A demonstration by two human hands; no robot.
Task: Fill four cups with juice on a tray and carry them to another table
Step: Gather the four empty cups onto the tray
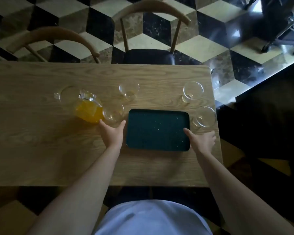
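A dark green tray (157, 129) lies flat on the wooden table (41, 141), with nothing on it. Several clear glass cups stand around it: one (113, 113) just left of the tray, one (129, 89) behind it, one (193, 90) at the back right, one (204, 116) right of the tray. A glass pitcher of orange juice (88, 109) stands to the left, with its lid (66, 94) lying behind it. My left hand (112, 132) is open just below the left cup, beside the tray's left edge. My right hand (201, 139) is open beside the tray's right edge, below the right cup.
Two wooden chairs (149, 31) (53, 41) stand at the table's far side on a checkered floor. The table's right edge (215, 116) runs close to the right cup. A dark wheeled stand (282, 28) is at the top right.
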